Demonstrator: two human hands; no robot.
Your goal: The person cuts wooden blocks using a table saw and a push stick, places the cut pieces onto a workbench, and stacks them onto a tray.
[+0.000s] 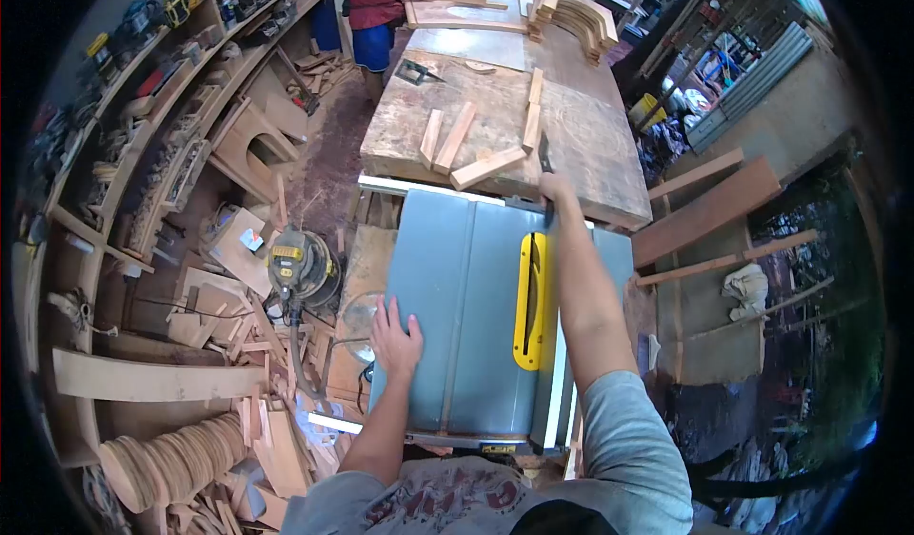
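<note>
- Our left hand (396, 342) was at the left edge of the table saw (433, 268), between eight and nine o'clock of its middle, fingers spread wide; we saw nothing gripped in it.
- Our right hand (554, 190) reached to one o'clock, at the saw's far end beside a dark object (546, 152); we could not tell whether it was closed around it.
- The saw itself lay directly before us, with its yellow insert (523, 345) at three o'clock of the middle and a metal fence (555, 383) just right of that.
- At twelve o'clock we had the wooden desk (600, 154), bearing loose wood blocks (488, 168) near its closest edge and a black tool (416, 72) farther back.
- Toward one o'clock, well beyond, curved wooden pieces (586, 21) were stacked.
- At eleven o'clock we saw a person (371, 49) in a red top and blue shorts, a hand near some boards (466, 11).
- Between nine and ten o'clock a vacuum (303, 267) stood among offcuts (267, 330).
</note>
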